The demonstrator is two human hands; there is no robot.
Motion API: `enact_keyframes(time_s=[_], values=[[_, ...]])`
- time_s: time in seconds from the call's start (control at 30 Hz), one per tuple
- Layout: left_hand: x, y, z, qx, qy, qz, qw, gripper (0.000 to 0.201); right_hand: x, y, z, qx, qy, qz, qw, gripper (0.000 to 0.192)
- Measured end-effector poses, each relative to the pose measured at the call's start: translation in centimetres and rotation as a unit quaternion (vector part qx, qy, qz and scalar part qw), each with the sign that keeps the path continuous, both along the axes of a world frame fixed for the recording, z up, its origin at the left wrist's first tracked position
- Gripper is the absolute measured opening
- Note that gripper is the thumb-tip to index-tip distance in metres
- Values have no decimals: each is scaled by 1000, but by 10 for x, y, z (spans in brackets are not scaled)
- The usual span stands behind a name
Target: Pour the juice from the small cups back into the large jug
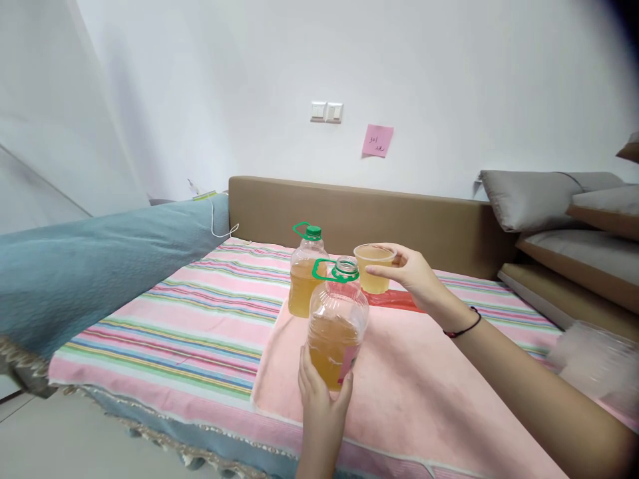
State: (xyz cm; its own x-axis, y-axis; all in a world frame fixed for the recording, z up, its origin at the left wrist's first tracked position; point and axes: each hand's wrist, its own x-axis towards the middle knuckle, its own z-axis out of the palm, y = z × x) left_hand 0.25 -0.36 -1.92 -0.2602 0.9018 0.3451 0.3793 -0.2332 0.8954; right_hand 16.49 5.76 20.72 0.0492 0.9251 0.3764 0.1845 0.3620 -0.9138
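My left hand [322, 396] grips the lower part of a clear plastic bottle [335, 326] partly filled with amber liquid. That bottle has a green carry ring and an uncapped mouth, and it stands nearly upright. A clear plastic cup [375, 271] of pale yellow liquid is held by its side in my right hand [407, 269], close to the bottle's neck on the right. Behind them stands a second bottle [303, 286] of amber liquid, its green cap on. Part of it is hidden by the front bottle.
A pink cloth [399, 372] lies over a striped sheet [200, 326]. Something flat and red [399, 301] lies behind the cup. Clear plastic containers [594, 359] sit at the right, below stacked cushions [584, 259]. A brown backrest [349, 209] runs along the wall.
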Motion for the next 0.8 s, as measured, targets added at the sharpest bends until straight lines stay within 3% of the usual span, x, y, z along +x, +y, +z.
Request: enact_keyframes(time_s=[0.23, 0.8], values=[[-7, -3, 6, -23, 0, -51, 998, 86, -1, -2, 1, -8, -11, -7, 1000, 53], [-8, -1, 5, 9, 17, -36, 999, 85, 3, 0, 7, 8, -79, -4, 997, 53]])
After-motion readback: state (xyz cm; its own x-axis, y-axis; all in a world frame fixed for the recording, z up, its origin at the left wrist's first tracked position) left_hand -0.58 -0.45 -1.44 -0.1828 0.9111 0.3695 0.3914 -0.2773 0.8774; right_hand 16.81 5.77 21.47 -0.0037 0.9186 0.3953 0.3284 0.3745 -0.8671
